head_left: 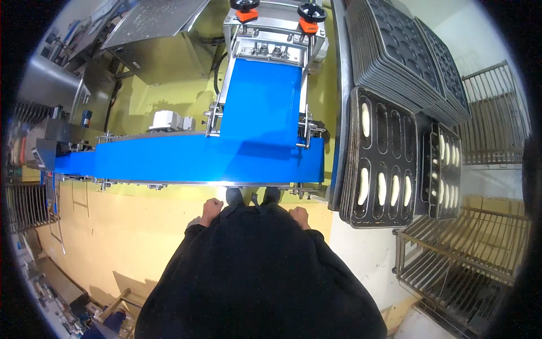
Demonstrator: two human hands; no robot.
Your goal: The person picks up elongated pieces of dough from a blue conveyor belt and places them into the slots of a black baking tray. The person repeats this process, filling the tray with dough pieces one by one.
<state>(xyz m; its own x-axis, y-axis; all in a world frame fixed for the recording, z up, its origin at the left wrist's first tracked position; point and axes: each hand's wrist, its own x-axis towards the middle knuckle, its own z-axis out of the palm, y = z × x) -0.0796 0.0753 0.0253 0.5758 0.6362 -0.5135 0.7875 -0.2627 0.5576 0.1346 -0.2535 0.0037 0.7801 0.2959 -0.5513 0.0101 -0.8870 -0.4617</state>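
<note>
My left hand (212, 209) is curled into a loose fist just in front of my body, near the front edge of the blue conveyor belt (169, 158). My right hand (299, 215), also with bent fingers, hangs on the other side of my dark clothing. Neither touches the belt, and no object shows in either. To my right, a dark baking tray (385, 158) with long moulds rests on a stack of similar trays. Its near row holds long pale dough pieces (381, 188). One more dough piece (365, 120) lies in the far row's leftmost mould; the others there are bare.
A second blue belt (262, 96) meets the first from the far side, under a metal frame with black handwheels (311, 12). Another tray with dough pieces (446, 195) stands farther right. Stacked mould trays (403, 45) rise behind. A metal rack (457, 254) stands at the lower right.
</note>
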